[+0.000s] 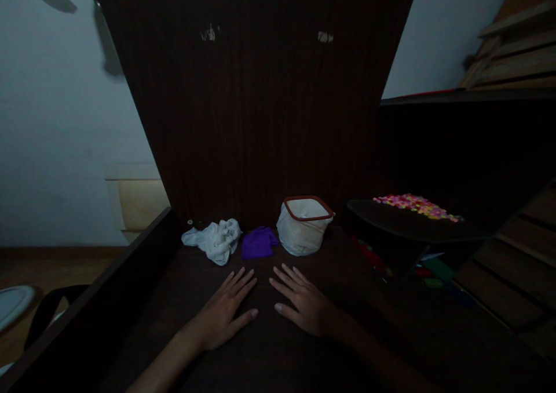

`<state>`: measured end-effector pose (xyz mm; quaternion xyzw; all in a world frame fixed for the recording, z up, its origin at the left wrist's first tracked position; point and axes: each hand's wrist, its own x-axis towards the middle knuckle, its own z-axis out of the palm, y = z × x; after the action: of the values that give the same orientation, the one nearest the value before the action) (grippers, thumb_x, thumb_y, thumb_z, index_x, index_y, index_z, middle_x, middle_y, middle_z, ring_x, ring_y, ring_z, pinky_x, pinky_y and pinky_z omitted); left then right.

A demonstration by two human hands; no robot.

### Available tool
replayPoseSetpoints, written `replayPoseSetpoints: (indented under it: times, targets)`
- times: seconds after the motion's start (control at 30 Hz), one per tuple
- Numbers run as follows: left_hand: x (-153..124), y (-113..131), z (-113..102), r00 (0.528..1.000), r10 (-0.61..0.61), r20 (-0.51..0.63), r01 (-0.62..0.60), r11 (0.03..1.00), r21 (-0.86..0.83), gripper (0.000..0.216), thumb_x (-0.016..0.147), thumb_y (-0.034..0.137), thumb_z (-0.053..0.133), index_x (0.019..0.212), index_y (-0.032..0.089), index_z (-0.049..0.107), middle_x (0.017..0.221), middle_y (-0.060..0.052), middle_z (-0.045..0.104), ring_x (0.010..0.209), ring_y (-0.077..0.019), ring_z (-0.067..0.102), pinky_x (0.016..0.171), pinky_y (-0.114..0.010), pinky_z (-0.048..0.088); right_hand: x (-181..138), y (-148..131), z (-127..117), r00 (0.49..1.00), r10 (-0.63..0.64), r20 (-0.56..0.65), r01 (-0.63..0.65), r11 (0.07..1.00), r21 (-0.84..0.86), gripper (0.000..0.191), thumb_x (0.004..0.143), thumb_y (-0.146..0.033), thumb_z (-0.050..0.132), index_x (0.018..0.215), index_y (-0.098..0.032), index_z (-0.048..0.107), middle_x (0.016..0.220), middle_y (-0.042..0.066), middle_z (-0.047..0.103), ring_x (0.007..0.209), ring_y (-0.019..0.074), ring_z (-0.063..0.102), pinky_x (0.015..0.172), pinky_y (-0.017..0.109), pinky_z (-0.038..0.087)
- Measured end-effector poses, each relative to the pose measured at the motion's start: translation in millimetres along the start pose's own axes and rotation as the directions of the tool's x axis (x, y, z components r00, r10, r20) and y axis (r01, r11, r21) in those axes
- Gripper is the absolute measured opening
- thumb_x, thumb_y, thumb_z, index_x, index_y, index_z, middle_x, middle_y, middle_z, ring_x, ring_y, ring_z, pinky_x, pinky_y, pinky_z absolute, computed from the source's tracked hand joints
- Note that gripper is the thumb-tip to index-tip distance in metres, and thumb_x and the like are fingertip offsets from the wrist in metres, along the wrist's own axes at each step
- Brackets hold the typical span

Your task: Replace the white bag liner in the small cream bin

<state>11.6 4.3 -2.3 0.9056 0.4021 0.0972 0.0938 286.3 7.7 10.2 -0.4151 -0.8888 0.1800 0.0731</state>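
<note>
Head view: left hand (223, 312) and right hand (306, 303) palms down on dark tabletop (264, 355), fingers spread, grasping nothing. Just beyond the fingertips, in a row near the foot of dark upright panel (260, 120): crumpled white bag (217, 241) at left, purple cloth (258, 244) in the middle, lined bin (303, 236) at right, with brown rim (309, 218) around its mouth. Handling, as judged: bag very light, limp, probably thin and slippery, liable to tear; best gathered by a bunched fold. Cloth light, soft, apparently folded; best pinched at the near edge or the loose corner on the right. Bin probably light, likely stiff at the rim, loose-skinned at the wall; best taken by opposite sides of the rim, to avoid dragging liner (297, 243).
</note>
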Motion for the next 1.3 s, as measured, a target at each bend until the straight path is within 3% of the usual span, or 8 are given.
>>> replayPoseSetpoints:
  times: [0.93,1.3]
  targets:
    - [-0.8,2.8,-4.5,1.0,0.01,-0.008,-0.01,1.0,-0.013,0.064,0.102,0.054,0.044,0.159,0.028,0.028,0.165,-0.007,0.029,0.153,-0.0315,0.026,0.123,-0.057,0.03,-0.7,10.4,12.1,0.997,-0.042,-0.068,0.042,0.999,0.007,0.061,0.102,-0.049,0.046,0.156,-0.022,0.038,0.165,0.01,0.026,0.155,0.0313,0.017,0.124,0.059,0.017]
    - [0.9,3.5,-4.0,0.999,-0.016,0.04,0.017,1.0,-0.022,0.065,0.103,0.056,0.04,0.159,0.025,0.029,0.166,-0.008,0.027,0.154,-0.0321,0.023,0.124,-0.057,0.027,-1.9,8.8,10.0,0.997,-0.041,-0.066,0.041,0.999,-0.01,0.061,0.102,-0.05,0.044,0.155,-0.02,0.039,0.165,0.011,0.025,0.155,0.0311,0.017,0.124,0.059,0.017]
